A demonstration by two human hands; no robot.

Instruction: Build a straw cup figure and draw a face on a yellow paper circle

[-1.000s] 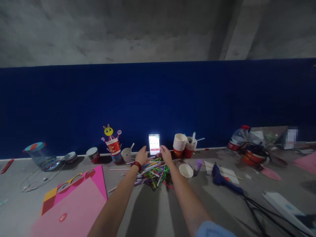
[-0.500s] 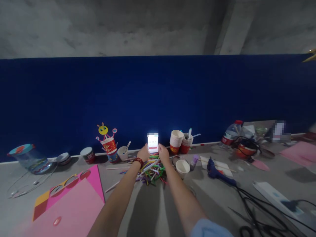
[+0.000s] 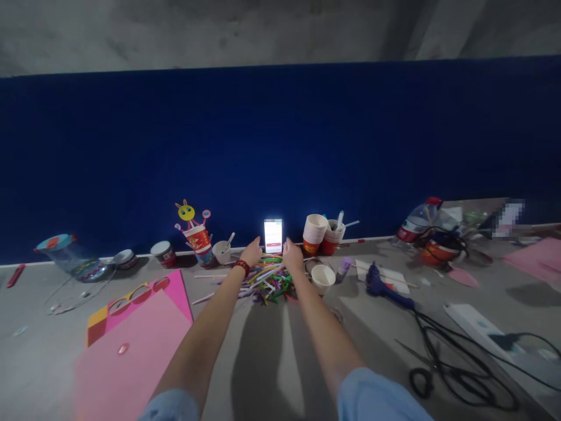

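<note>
A lit phone (image 3: 273, 236) stands upright against the blue panel, behind a pile of colourful sticks (image 3: 272, 280). My left hand (image 3: 251, 252), with a red beaded bracelet at the wrist, is just left of the phone, a small gap between them. On the phone's other side is my right hand (image 3: 292, 255), its fingertips close to the edge but apart from it. The fingers of both hands look bent, and their grip is too small to make out.
Left are a decorated cup (image 3: 199, 241), jars and pink sheets (image 3: 144, 351). To the right stand stacked paper cups (image 3: 314, 234), a white cup (image 3: 323, 277), a blue glue gun (image 3: 385, 287), black scissors (image 3: 421, 381), a bottle (image 3: 414, 225) and a power strip (image 3: 477, 327).
Both hands have moved slightly apart from the phone's edges, which they were holding before. The phone stays standing. The view has tilted down a little.
</note>
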